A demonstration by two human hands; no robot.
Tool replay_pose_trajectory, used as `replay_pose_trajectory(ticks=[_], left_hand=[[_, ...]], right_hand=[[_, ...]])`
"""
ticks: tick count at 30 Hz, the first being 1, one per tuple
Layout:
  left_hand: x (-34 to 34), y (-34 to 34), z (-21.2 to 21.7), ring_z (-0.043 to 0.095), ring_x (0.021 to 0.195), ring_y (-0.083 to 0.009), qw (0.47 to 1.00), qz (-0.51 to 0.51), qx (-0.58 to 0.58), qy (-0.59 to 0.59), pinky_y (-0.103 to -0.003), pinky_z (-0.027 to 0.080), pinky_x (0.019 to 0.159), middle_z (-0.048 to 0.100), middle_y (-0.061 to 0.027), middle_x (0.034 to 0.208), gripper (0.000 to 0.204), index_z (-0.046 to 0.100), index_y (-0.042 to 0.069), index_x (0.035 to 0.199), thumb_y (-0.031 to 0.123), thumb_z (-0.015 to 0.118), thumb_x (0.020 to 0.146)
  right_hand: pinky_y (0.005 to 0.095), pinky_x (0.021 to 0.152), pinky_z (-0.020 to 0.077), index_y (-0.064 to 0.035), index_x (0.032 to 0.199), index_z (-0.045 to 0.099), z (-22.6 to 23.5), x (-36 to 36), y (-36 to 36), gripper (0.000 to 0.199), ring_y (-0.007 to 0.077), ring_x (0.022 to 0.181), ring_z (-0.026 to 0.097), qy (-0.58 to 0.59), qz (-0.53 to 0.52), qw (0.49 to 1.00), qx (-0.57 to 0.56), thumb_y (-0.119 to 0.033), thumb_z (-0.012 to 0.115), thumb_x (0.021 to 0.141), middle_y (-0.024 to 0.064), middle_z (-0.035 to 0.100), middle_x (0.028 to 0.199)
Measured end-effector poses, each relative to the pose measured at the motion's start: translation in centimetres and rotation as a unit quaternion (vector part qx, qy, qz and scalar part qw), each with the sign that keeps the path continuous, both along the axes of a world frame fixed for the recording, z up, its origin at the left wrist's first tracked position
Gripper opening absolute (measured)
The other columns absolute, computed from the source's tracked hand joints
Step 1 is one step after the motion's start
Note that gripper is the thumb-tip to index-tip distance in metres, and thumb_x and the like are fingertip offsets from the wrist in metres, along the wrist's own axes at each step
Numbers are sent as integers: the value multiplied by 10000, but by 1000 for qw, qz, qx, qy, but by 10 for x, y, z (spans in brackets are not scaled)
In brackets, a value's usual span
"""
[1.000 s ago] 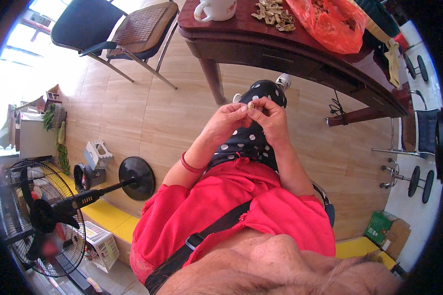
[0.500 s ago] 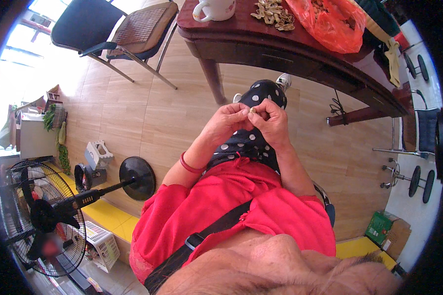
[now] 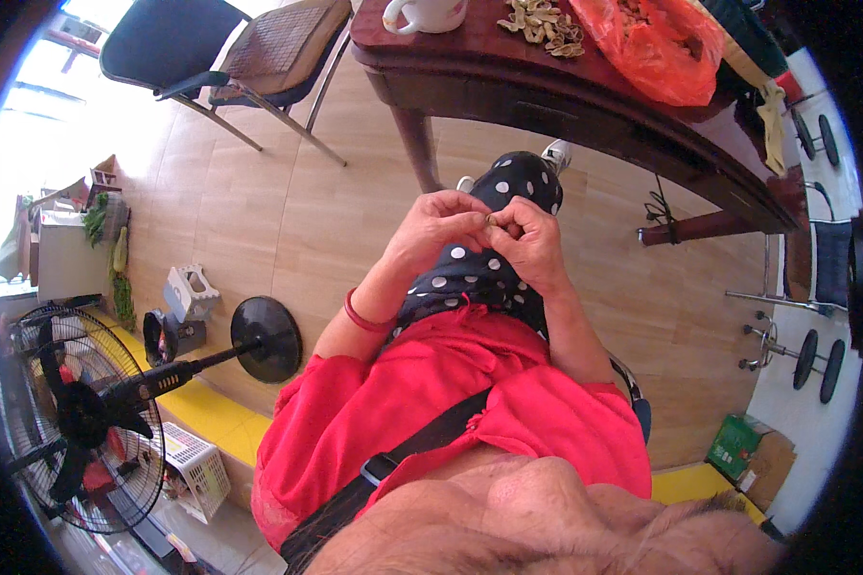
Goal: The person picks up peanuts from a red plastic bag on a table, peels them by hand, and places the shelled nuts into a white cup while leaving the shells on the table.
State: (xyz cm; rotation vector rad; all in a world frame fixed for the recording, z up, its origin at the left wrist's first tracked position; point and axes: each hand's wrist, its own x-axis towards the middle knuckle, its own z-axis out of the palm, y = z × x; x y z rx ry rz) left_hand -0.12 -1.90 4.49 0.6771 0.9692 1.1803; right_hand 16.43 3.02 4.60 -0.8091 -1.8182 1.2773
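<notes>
Both the left hand point(image 3: 441, 230) and the right hand point(image 3: 531, 246) are closed in a pinch, fingertips meeting around a small tan piece point(image 3: 492, 219) too tiny for me to make out clearly. From my remote seat I see it held above the polka-dot trousers point(image 3: 501, 182). A red band point(image 3: 364, 323) circles the arm behind the left hand. Beyond them, the dark red table point(image 3: 489, 62) bears a white mug point(image 3: 437, 13), a loose pile of pale shells point(image 3: 547, 28) near it and, just beside that, a red plastic bag point(image 3: 683, 86) with brownish bits point(image 3: 648, 21) inside. Off to my left I have a black fan point(image 3: 83, 414) on a round base point(image 3: 267, 338)
</notes>
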Motion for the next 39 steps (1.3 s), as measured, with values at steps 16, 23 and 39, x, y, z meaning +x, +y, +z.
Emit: replay_pose_trajectory(ticks=[16, 23, 39], left_hand=[[8, 1, -11, 613, 659, -101, 977, 31, 44, 205, -229, 502, 603, 638, -71, 727, 220, 621, -63, 978, 72, 505, 848], [17, -1, -14, 586, 686, -79, 942, 70, 66, 322, -224, 494, 625, 656, -58, 761, 223, 645, -42, 976, 64, 503, 841], [14, -1, -10, 639, 751, -160, 989, 40, 8, 141, -261, 536, 690, 651, -102, 844, 265, 598, -74, 1049, 88, 444, 906]], right_hand=[[384, 598, 470, -31, 849, 614, -8, -2, 2, 107, 317, 700, 577, -129, 9, 981, 145, -108, 603, 775, 131, 564, 765], [426, 634, 470, -14, 875, 570, -9, -5, 2, 130, 351, 746, 574, -169, 14, 976, 134, -120, 561, 799, 168, 577, 813], [259, 633, 485, 41, 927, 604, -28, 2, 13, 182, 105, 698, 590, -62, 39, 992, -99, -90, 550, 812, 107, 646, 784]])
